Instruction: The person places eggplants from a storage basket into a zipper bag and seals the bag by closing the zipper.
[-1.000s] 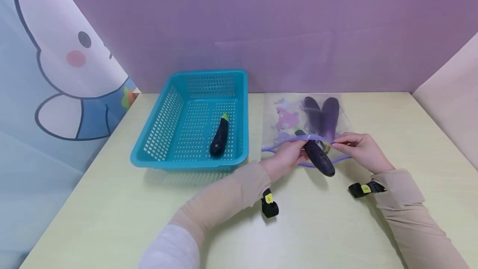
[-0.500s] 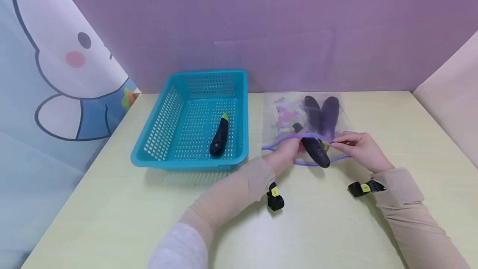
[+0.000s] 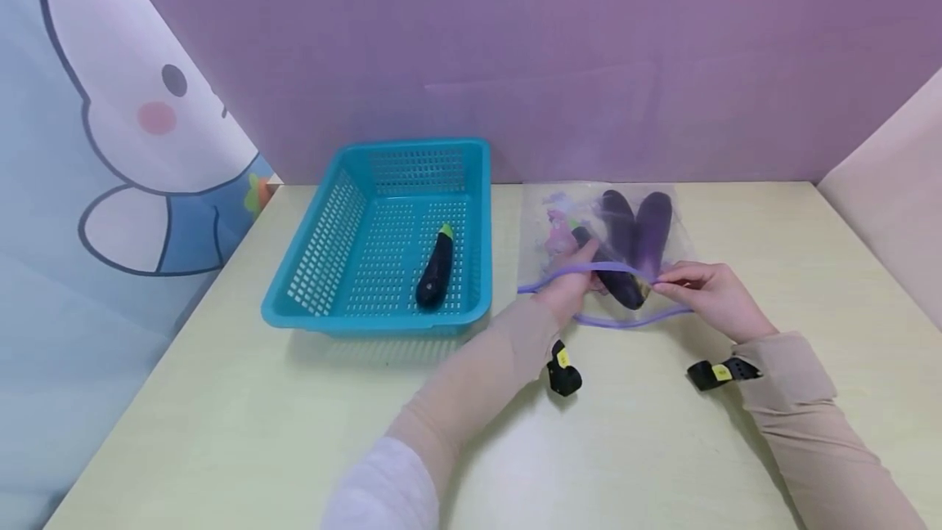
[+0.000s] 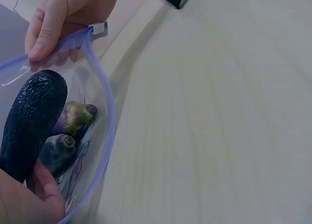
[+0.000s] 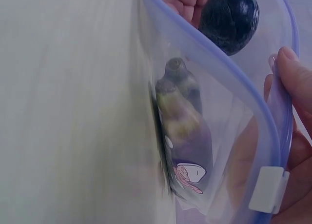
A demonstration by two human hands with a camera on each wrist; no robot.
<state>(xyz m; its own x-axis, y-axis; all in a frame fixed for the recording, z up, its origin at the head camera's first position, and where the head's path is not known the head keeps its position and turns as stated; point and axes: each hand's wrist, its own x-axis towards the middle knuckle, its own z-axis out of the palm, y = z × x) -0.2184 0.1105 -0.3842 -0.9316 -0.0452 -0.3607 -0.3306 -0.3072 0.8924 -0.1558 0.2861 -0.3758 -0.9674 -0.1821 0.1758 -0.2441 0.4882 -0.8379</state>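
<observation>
A clear slider bag (image 3: 533, 256) with a purple-edged mouth lies at the back right of the table. Inside it, two eggplants (image 3: 652, 227) lie side by side, stem ends toward the mouth. My left hand (image 3: 565, 285) reaches through the mouth and holds a dark eggplant (image 4: 34, 121), its green stem pointing away to the back left. In the right wrist view this eggplant's blunt end sits just within the opening, above the other two. My right hand (image 3: 710, 293) pinches the upper purple edge near the white slider (image 5: 268, 189), keeping the mouth apart.
Left of the bag stands a blue-green plastic basket (image 3: 375, 324) with one small dark eggplant (image 3: 436, 270) in it. A purple backdrop (image 3: 552, 64) rises behind the table (image 3: 625, 448). Black straps circle both wrists.
My left hand has moved forward and slightly right, deeper into the bag, carrying the eggplant in. Its blunt end stuck out past the mouth before. My right hand keeps its place on the edge.
</observation>
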